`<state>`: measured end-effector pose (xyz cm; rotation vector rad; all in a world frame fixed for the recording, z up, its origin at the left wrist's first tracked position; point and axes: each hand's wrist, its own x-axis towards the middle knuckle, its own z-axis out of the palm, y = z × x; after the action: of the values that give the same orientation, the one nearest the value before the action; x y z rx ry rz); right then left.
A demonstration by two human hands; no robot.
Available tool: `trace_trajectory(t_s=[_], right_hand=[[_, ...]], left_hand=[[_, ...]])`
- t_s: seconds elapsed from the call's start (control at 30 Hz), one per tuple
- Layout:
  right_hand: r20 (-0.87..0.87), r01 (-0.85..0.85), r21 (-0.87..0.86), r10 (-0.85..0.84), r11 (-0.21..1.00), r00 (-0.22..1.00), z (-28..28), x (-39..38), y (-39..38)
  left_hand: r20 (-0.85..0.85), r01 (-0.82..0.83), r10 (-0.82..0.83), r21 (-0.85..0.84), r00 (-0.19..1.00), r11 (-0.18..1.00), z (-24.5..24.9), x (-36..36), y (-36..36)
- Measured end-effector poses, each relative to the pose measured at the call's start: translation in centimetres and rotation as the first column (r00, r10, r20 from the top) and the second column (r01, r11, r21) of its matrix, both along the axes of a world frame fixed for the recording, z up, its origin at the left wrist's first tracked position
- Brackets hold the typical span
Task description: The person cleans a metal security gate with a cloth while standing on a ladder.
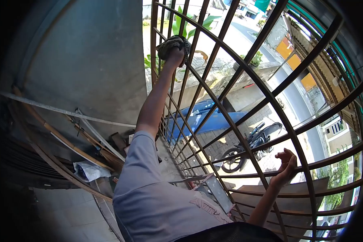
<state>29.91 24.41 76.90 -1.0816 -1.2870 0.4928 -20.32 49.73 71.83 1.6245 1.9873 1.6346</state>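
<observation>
My left hand (176, 55) is stretched far out to the metal grille (246, 66), its fingers wrapped around a dark patterned cloth (170, 43). The cloth is bunched against the brown bars near the grille's edge by the wall. Lower on the right, my right hand (285, 167) is raised beside a crossbar with nothing in it. Its fingers are apart and slightly curled.
A grey wall (88, 52) borders the grille on the left, with long wooden strips (68, 143) and a plastic bag (90, 171) below. A grey metal frame (215, 189) stands beneath me. Beyond the bars are a motorcycle (250, 145) and a blue tarp (201, 121).
</observation>
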Motion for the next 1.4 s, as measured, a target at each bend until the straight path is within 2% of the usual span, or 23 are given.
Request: trace_trajectory(t_s=[0.07,0.1,0.13,0.2,0.27,0.33,0.43,0.53,0.57,0.63,0.67,0.7,0.8,0.97,1.0,1.03,1.1,1.17,1.2,1.27,1.33,1.37,1.4], right_hand=[[0.026,0.014,0.011,-0.014,1.000,1.000,-0.3,0.1,0.1],[0.023,0.018,0.033,-0.019,0.999,1.000,-0.3,0.0,0.1],[0.028,0.029,0.030,-0.030,0.999,0.999,-0.2,0.1,0.2],[0.009,0.067,0.056,-0.067,0.996,0.998,-0.4,0.0,0.2],[0.000,0.116,0.060,-0.116,0.991,0.993,-0.2,-0.3,0.3],[-0.003,0.056,0.071,-0.056,0.996,0.998,-0.2,-0.1,0.1],[0.031,0.083,0.019,-0.083,0.996,0.996,0.0,-0.3,-0.1],[-0.062,0.028,0.027,-0.026,0.999,0.998,-0.1,-0.6,-0.1],[-0.075,0.017,0.024,-0.015,1.000,0.997,-0.2,-0.5,0.1],[-0.054,0.001,0.000,-0.001,1.000,0.999,-0.2,-0.4,-0.1],[-0.059,0.006,0.002,-0.005,1.000,0.998,0.1,-0.8,-0.3],[-0.068,-0.009,0.001,0.009,1.000,0.998,0.3,-1.0,-0.3],[-0.058,-0.046,-0.077,0.042,0.996,0.997,-0.8,0.8,-0.4],[-0.099,-0.111,-0.024,0.108,0.994,0.989,-0.4,0.0,-0.4],[-0.103,-0.116,-0.008,0.115,0.993,0.988,-0.5,0.1,-0.2],[-0.115,-0.135,-0.022,0.131,0.991,0.985,-0.3,0.0,-0.4],[-0.106,-0.153,-0.015,0.151,0.988,0.983,-0.4,0.2,-0.3],[-0.092,-0.147,-0.013,0.145,0.989,0.985,0.0,-0.2,-0.7],[-0.045,-0.163,-0.025,0.161,0.986,0.986,-0.1,0.4,-0.6],[-0.053,-0.161,-0.051,0.158,0.986,0.986,-0.1,0.4,-0.6],[-0.003,-0.166,-0.060,0.166,0.984,0.986,0.3,0.5,-0.8],[-0.025,-0.181,-0.063,0.180,0.981,0.983,0.3,0.4,-0.9],[-0.047,-0.196,-0.064,0.193,0.978,0.980,0.4,0.4,-0.9]], left_hand=[[-0.197,-0.217,0.248,0.165,0.949,0.962,0.2,-2.1,7.2],[0.022,-0.106,0.107,-0.021,0.994,0.994,2.1,-2.8,7.9],[0.073,-0.100,0.104,-0.058,0.992,0.993,3.4,-3.4,8.0],[0.047,-0.109,0.099,0.424,0.994,0.899,3.1,-3.4,9.0],[-0.109,-0.225,0.429,0.722,0.897,0.654,1.7,-2.9,10.0],[-0.052,-0.068,0.088,0.302,0.995,0.951,1.7,-2.8,7.4],[-0.293,-0.125,0.249,0.383,0.923,0.915,-2.6,-3.8,8.5],[0.098,-0.129,0.092,0.504,0.991,0.854,-4.5,-1.3,6.6],[0.118,-0.072,0.023,0.430,0.993,0.900,-1.7,0.9,3.5],[0.083,-0.190,0.185,0.695,0.979,0.694,0.3,3.5,4.9],[0.109,0.111,-0.217,0.596,0.970,0.795,1.5,3.6,4.4],[0.240,0.150,-0.285,0.461,0.928,0.874,2.8,4.4,3.4],[0.042,0.032,-0.067,0.555,0.997,0.831,-0.1,7.1,3.6],[-0.348,0.129,0.098,0.574,0.932,0.808,-6.4,10.1,-2.3],[-0.098,0.155,-0.121,0.521,0.988,0.840,-6.1,11.0,-2.4],[0.178,0.197,-0.312,0.473,0.933,0.859,-4.4,12.5,-3.6],[0.237,0.165,-0.324,0.513,0.916,0.842,1.2,15.3,-6.5],[-0.088,0.047,0.015,0.654,0.996,0.755,0.8,16.8,-4.7],[-0.108,0.192,-0.164,0.348,0.981,0.918,0.1,16.6,-5.3],[-0.662,0.190,0.079,0.324,0.745,0.927,-4.9,14.8,-4.5],[-0.558,0.167,0.118,0.433,0.821,0.886,-3.7,15.8,-7.7],[-0.256,0.230,-0.141,0.363,0.956,0.903,-4.9,15.6,-7.2],[0.099,0.315,-0.361,0.315,0.928,0.896,-5.3,15.6,-7.0]])
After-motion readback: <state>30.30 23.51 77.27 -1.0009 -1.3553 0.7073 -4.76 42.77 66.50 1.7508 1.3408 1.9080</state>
